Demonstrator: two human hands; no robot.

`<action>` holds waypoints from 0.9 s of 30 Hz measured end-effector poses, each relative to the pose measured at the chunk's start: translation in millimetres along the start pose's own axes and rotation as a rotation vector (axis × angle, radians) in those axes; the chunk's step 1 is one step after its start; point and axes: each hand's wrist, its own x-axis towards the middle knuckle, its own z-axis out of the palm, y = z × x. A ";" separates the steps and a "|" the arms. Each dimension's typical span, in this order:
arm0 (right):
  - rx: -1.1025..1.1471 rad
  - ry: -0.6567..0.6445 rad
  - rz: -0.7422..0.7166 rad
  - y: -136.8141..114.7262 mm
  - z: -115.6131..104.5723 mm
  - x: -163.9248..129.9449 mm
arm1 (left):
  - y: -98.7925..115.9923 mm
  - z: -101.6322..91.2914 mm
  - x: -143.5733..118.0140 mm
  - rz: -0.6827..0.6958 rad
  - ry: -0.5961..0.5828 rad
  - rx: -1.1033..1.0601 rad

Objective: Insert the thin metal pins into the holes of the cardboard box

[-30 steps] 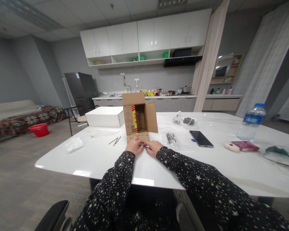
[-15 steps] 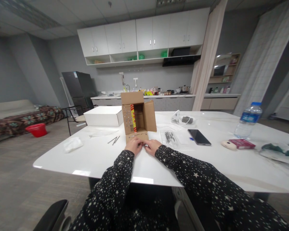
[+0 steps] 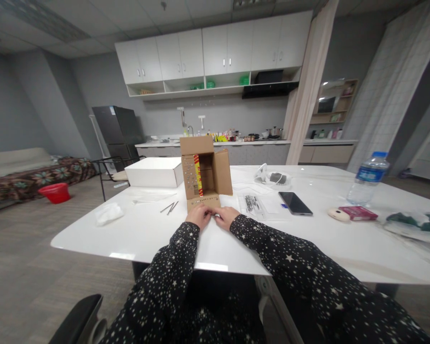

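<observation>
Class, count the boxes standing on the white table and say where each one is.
2. The open cardboard box stands just beyond the hands; the closed white box sits to its left. Others may be hidden behind them.

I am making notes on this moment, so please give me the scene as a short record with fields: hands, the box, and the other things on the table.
left hand: on the lower flap of the cardboard box, fingers bent
right hand: at the same flap, touching the left hand
box: lying on its side, open toward the person, flaps spread
table: white
left of box: white box, metal pins, crumpled tissue
right of box: phone, water bottle
</observation>
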 end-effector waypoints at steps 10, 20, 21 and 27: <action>-0.005 -0.002 0.001 0.2 1.7 1.3 | -2.0 3.8 -1.0 -0.015 0.019 0.025; -0.018 -0.011 0.001 -1.7 -1.0 0.7 | -4.2 5.3 -1.5 -0.047 0.000 0.027; -0.019 -0.012 0.005 -1.8 -1.2 0.8 | -4.5 5.4 -1.3 -0.047 0.002 0.023; -0.013 -0.015 0.006 -1.9 -1.9 0.6 | -5.9 6.0 -0.8 -0.035 0.067 -0.022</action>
